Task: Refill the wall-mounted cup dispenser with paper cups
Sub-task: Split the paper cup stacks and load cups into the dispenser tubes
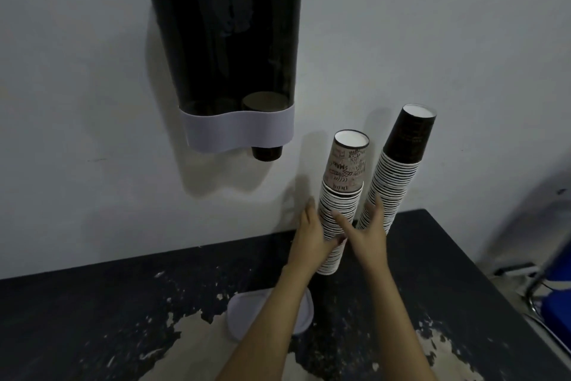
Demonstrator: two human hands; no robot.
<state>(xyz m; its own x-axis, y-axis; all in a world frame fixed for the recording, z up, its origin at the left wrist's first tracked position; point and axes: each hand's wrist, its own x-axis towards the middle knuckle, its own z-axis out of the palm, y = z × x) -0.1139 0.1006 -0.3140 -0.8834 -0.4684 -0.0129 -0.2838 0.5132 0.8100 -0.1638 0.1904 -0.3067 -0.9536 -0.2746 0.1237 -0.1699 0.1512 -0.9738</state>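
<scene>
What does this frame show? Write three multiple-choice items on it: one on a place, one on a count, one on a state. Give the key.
1. Where does the white round plastic lid lie?
A. On the black chipped table
B. On top of the dispenser
C. On a cup stack

2. How many stacks of paper cups are there?
A. One
B. Two
C. Four

3. What is the left hand doing?
A. Resting flat on the table
B. Holding the lid
C. Holding the shorter, beige-topped paper cup stack in its grip

Key:
1 A, the lid lies on the tabletop beneath the left forearm.
2 B, there is the shorter stack and the taller, dark-topped paper cup stack.
3 C, its fingers curl round that stack.
</scene>
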